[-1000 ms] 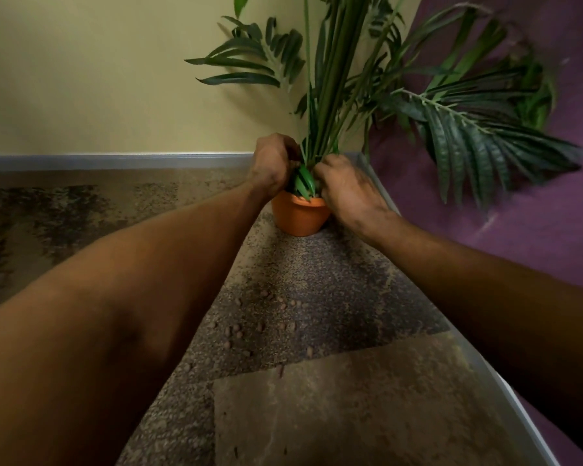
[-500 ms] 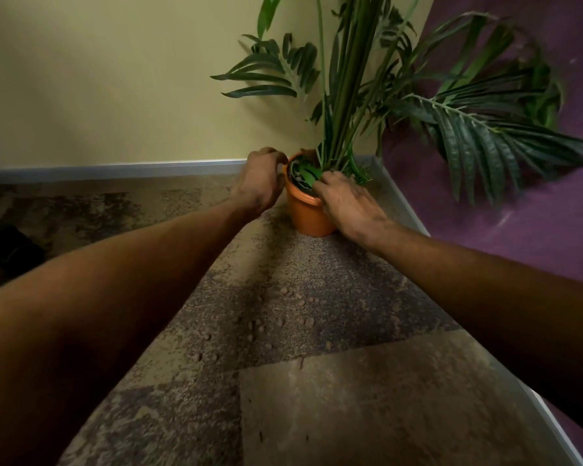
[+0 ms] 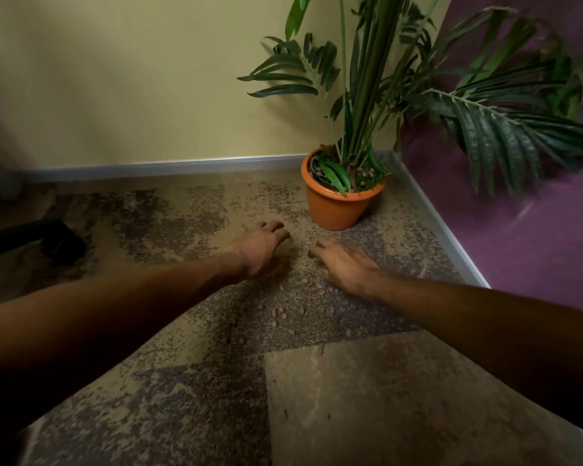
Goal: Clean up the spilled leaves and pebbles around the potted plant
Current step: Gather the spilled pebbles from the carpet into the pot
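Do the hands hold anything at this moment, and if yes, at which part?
Nothing is visibly held. The left hand and right hand are palm-down, fingers loosely curled, beside the spilled pebbles on the carpet, apart from the pot.

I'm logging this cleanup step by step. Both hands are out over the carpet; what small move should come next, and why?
Probably lower the right hand and pinch up the pebbles lying just beside it. Both it and the left hand are empty with fingers loosely spread, and the pebbles sit scattered on the carpet short of the orange pot.
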